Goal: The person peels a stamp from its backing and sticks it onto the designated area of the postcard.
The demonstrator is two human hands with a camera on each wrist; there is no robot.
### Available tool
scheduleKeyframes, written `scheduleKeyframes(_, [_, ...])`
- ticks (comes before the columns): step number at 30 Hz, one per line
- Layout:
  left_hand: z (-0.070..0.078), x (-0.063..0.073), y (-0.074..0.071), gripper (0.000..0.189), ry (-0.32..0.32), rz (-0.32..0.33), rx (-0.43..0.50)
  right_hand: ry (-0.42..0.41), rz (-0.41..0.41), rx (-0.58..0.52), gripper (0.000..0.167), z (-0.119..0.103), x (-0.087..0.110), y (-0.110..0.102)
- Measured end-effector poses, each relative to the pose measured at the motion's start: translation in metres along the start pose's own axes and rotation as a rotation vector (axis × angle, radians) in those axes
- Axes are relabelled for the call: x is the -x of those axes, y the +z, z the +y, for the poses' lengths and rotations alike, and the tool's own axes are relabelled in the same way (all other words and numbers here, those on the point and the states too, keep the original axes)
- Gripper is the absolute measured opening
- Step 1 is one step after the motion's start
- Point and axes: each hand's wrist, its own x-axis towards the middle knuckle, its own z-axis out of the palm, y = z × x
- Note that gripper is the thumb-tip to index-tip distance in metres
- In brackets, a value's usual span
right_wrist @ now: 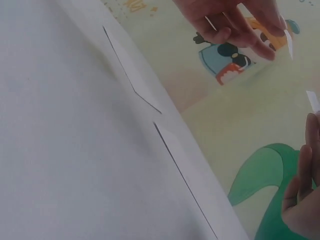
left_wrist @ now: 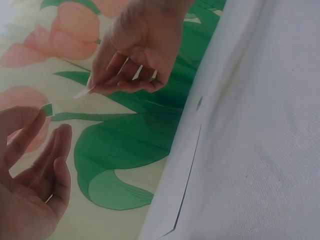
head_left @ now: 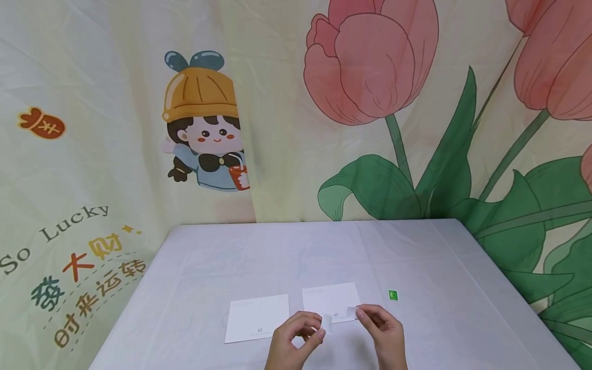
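Observation:
My left hand (head_left: 296, 339) pinches a small stamp (head_left: 326, 322) between thumb and fingertip. Its pale back shows in the head view, while a green face with a white edge shows in the left wrist view. To the right, my right hand (head_left: 385, 331) pinches a small white paper piece (head_left: 352, 312) by its edge. Both hands are raised above the table, a short gap apart. Beyond them lie two white cards, the left card (head_left: 256, 314) beside my left hand and the right card (head_left: 328, 297) partly behind the held pieces.
Another green stamp (head_left: 393, 295) lies face up to the right of the right card. A white cloth covers the table (head_left: 203, 267). Behind its far edge hangs a curtain (head_left: 277, 128) printed with tulips and a cartoon child.

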Motion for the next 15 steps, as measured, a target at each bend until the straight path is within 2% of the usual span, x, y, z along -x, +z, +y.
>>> scheduleKeyframes(11, [0.0,0.0,-0.001,0.007,-0.031,-0.006,0.025,-0.044,0.154,0.069,0.039,-0.009,-0.023,-0.042])
scheduleKeyframes(15, [0.0,0.0,-0.002,0.007,-0.012,-0.01,0.039,-0.037,0.224,0.123,0.04,-0.01,-0.03,-0.057])
